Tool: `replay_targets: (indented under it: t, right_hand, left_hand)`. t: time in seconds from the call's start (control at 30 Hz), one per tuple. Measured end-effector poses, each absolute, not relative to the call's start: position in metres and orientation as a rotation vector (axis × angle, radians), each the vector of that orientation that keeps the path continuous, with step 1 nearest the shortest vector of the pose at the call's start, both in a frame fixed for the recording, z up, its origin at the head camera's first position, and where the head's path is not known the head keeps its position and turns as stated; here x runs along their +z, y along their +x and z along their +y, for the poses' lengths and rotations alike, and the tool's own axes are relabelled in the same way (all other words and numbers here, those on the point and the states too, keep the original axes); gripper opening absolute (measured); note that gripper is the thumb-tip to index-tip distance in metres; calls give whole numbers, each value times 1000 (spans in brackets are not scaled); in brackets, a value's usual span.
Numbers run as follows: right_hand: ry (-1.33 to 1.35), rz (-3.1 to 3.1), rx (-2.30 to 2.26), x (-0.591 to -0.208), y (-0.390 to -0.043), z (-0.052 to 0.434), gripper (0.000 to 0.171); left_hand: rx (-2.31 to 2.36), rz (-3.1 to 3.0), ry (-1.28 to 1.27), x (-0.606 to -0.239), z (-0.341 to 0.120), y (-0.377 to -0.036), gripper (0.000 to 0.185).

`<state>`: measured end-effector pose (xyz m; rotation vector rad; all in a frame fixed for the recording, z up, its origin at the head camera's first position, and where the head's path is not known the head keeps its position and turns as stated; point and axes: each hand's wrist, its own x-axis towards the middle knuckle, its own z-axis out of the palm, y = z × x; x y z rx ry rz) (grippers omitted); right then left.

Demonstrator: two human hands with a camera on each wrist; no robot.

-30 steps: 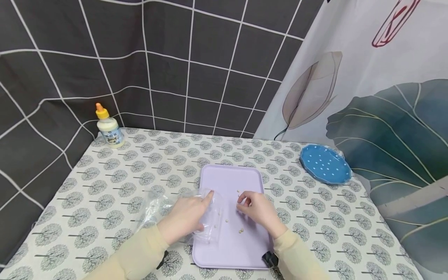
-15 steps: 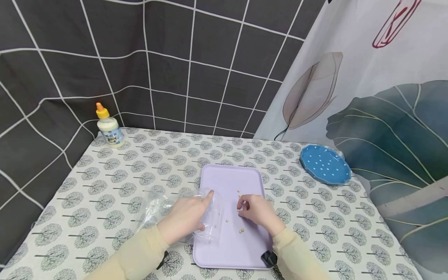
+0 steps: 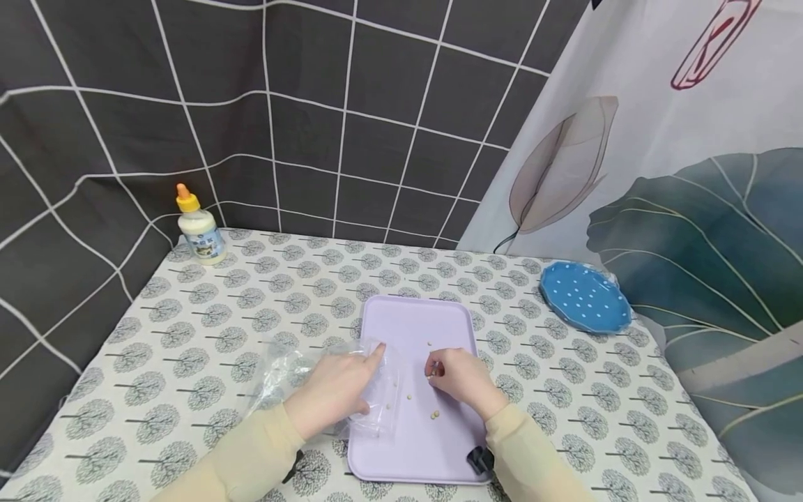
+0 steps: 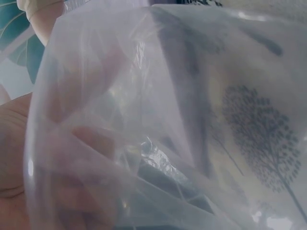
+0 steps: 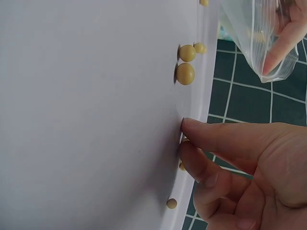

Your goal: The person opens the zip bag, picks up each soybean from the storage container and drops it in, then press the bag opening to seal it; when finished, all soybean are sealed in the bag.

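A lilac tray carries several small round yellow beans, which look like soybeans. Over its right side my right hand pinches one soybean between thumb and forefinger, down at the tray surface. My left hand holds a clear zip bag whose mouth overhangs the tray's left side. The left forefinger points along the bag's mouth, with the thumb apart from it. In the left wrist view the bag's film blurs the left fingers, seen through it. A few beans show through or beside the bag.
At the back left stands a glue bottle with a yellow and orange cap. A blue polka-dot plate lies at the right. The tree-print cloth covers the table, backed by a dark grid curtain.
The right thumb and forefinger have closed on a bean, and that hand has shifted very slightly. My left hand and the bag keep their place; the head view has moved a little.
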<state>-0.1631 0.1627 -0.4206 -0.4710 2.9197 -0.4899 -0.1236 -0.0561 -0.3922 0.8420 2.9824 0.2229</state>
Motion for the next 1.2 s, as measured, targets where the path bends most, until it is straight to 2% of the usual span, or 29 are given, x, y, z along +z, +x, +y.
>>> replay_targets:
  t: [0.43,0.77,1.2]
  right_hand:
    - [-476,2904,-562,-417,-157,160,8]
    - [-580,2823,-787,-403,-145,148,5]
    - [-669,2840,-791,-398,-137,134,8]
  left_hand:
    - [227,2980,835,-392,-55,-124,96]
    - [233,2999,819,-390,-57,-124,96]
    - [230,2995,835,-390,-56,-125,96]
